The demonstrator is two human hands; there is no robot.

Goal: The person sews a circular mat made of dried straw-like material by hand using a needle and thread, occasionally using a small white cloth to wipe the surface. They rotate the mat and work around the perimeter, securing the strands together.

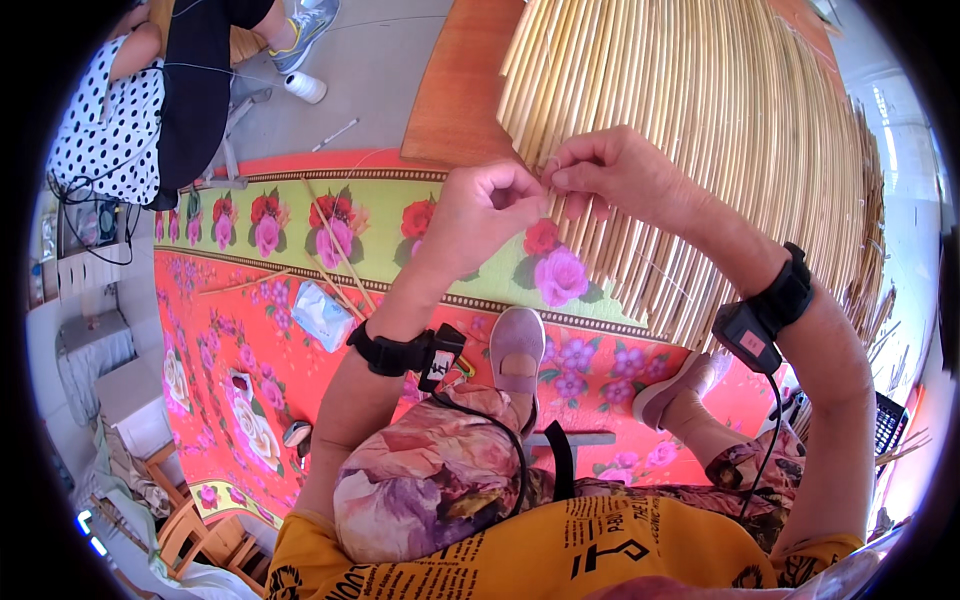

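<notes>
A large mat of pale straw-coloured reed stalks (690, 130) lies in front of me, its left edge near both hands. My left hand (492, 212) is closed in a pinch just off that edge. My right hand (622, 178) is above the stalk ends, its thumb and fingertips pressed together close to my left fingertips. Whatever is between the fingers is too small to make out. Fine pale threads run across some stalks.
A brown board (455, 95) lies under the mat's left side. Red floral cloth (240, 330) covers the floor, with a tissue packet (322, 316) and loose stalks (340, 250) on it. A white thread spool (305, 87) lies near another person's shoe (303, 35) at upper left.
</notes>
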